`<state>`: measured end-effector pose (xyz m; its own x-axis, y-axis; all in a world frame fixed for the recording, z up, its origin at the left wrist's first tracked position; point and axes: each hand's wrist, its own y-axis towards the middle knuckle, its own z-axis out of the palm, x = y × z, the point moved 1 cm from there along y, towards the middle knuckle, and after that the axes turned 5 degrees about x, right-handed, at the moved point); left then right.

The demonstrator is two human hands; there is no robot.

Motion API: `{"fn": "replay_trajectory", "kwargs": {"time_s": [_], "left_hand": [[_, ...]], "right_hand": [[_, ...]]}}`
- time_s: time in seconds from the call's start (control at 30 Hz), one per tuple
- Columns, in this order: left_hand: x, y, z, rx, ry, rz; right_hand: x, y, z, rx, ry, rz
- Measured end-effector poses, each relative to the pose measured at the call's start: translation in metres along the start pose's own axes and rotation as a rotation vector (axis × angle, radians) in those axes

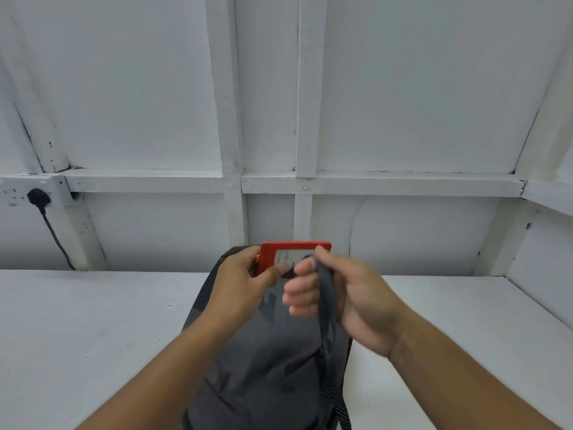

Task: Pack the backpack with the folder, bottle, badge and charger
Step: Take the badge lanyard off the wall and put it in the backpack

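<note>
The dark grey backpack (266, 352) lies on the white table (93, 321), its long axis running straight away from the person, the far end pointing at the white panelled wall (403, 103) and the near end dropping out of view at the bottom edge.

At that far end the red badge (294, 252) stands on edge, broad face turned back toward the person and long side level, parallel to the wall. It carries a pale label, but the print on it is too blurred to read, and no brand shows on the bag either.

The left hand (245, 274) has the badge by its left edge: thumb (276, 271) pressed across the front lower corner, the other fingers folded behind, so the card is pinched between them. A small gold-coloured bit shows just at the fingertips on that edge; I can't tell what it is.

The right hand (350, 293) is curled closed round a grey webbing strap (328, 293) of the bag. The strap comes up out of the fist just under the thumb, beside the badge's right edge, and trails from the heel of the hand down the bag's right side. The knuckles are smeared with motion.

Off to the left, well away from both hands, a black plug (37, 197) sits in a wall socket with its cable hanging down.
</note>
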<state>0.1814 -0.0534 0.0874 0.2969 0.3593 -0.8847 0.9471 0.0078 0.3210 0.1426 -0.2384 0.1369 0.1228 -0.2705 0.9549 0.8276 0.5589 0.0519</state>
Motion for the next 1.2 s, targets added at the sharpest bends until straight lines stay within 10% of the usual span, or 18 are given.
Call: {"fn": "replay_trajectory", "kwargs": {"time_s": [0.6,0.9,1.2], "left_hand": [[0.000,-0.043,-0.013,0.174,-0.249,-0.084],[-0.013,-0.015,-0.028,0.002,-0.439,-0.118],[0.000,0.018,-0.032,-0.149,-0.145,-0.037]], "right_hand": [[-0.009,0.098,-0.056,-0.122,-0.153,0.499],[-0.086,0.067,-0.031,-0.031,-0.112,0.236],[-0.078,0.041,0.009,-0.055,-0.037,0.205]]}}
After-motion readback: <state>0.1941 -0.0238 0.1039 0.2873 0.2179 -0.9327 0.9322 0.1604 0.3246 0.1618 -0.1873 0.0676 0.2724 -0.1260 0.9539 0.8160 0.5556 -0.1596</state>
